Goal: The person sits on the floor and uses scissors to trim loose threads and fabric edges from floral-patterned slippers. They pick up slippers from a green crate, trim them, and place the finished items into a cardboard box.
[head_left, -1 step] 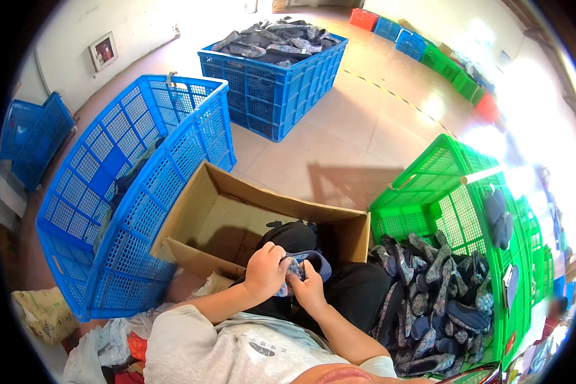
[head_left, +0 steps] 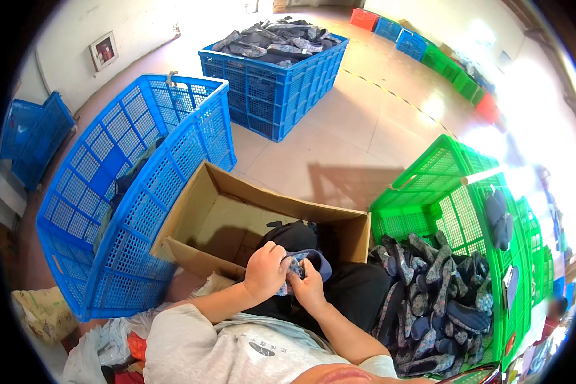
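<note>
1. A pale tan tiled floor (head_left: 339, 141) fills the upper middle, bearing all the crates.
2. A large blue plastic lattice crate (head_left: 128, 198) stands tilted at nine o'clock of the hands; a second blue plastic crate (head_left: 275, 77), heaped with dark grey shoe pieces, sits at twelve o'clock.
3. A green plastic lattice crate (head_left: 454, 211) at three o'clock holds a pile of dark patterned fabric shoe pieces (head_left: 429, 288).
4. An open brown cardboard box (head_left: 237, 217) lies at eleven o'clock, just beyond the hands, with a black fabric bundle (head_left: 291, 233) at its near edge.
5. The left hand (head_left: 265, 269) is curled shut around the left side of a small blue-and-grey patterned fabric shoe piece (head_left: 301, 264), knuckles up.
6. The right hand (head_left: 310, 288) pinches the same piece from below, thumb and fingers pressed onto the cloth.
7. The piece sits between both hands, over the person's lap, at the box's near rim.
</note>
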Action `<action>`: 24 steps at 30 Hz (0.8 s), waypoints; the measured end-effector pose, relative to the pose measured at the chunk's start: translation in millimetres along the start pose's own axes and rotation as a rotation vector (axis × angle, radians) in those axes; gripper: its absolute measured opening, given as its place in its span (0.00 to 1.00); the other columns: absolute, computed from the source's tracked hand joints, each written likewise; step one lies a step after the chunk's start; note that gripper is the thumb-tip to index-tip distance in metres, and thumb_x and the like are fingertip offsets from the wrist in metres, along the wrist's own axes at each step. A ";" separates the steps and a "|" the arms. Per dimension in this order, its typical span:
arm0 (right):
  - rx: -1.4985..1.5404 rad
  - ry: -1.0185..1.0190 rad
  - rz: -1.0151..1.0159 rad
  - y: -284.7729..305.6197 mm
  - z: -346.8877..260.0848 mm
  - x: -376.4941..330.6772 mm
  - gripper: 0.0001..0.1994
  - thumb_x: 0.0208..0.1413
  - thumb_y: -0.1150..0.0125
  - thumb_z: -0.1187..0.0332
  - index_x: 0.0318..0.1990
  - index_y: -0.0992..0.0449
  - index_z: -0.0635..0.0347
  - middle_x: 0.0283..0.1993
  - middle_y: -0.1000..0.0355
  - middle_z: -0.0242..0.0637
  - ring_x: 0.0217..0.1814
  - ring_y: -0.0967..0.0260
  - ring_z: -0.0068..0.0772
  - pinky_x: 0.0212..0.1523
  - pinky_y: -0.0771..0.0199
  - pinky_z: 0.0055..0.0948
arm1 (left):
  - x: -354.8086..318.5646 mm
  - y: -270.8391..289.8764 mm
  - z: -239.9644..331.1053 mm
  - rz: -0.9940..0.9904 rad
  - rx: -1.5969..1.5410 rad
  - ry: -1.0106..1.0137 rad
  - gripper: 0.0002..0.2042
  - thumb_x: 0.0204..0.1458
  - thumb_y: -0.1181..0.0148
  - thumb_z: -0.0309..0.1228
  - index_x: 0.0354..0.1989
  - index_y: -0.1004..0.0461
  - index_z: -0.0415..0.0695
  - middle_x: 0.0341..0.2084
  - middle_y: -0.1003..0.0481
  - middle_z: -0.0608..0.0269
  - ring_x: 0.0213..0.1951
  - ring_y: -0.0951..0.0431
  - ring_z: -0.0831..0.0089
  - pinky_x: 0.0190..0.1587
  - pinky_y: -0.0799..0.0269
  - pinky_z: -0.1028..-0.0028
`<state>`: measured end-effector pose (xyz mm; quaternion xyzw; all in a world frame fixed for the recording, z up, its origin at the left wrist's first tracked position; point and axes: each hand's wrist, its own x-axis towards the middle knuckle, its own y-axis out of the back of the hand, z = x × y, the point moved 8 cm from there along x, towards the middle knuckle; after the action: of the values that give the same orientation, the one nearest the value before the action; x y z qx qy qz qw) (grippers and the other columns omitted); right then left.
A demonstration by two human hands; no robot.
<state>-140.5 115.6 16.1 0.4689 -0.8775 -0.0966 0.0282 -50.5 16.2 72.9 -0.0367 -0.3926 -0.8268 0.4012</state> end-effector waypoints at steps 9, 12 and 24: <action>0.274 -0.196 -0.069 -22.7 40.3 36.4 0.08 0.57 0.35 0.69 0.34 0.30 0.59 0.28 0.32 0.26 0.30 0.37 0.15 0.31 0.34 0.21 | -7.4 0.6 -55.2 -0.077 -0.055 0.262 0.09 0.50 0.35 0.29 0.34 0.28 0.39 0.29 0.29 0.52 0.32 0.26 0.57 0.35 0.30 0.62; 0.480 -0.297 -0.061 -17.5 26.6 37.7 0.08 0.58 0.35 0.68 0.36 0.29 0.59 0.30 0.29 0.27 0.32 0.33 0.16 0.32 0.31 0.22 | -30.5 -25.5 -94.3 -0.182 -0.366 0.506 0.10 0.54 0.35 0.32 0.34 0.28 0.39 0.28 0.28 0.62 0.32 0.29 0.73 0.37 0.32 0.71; 0.756 -0.559 -0.085 4.7 77.2 33.6 0.09 0.55 0.35 0.72 0.43 0.25 0.58 0.36 0.23 0.32 0.32 0.24 0.24 0.29 0.23 0.28 | -47.4 -48.5 -61.4 -0.486 -0.626 0.477 0.20 0.42 0.29 0.19 0.44 0.30 0.39 0.38 0.26 0.64 0.41 0.25 0.76 0.49 0.29 0.74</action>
<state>-174.0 101.3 -59.9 0.4377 -0.8052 0.1058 -0.3859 -36.5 22.6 -17.3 0.1282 -0.0180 -0.9610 0.2444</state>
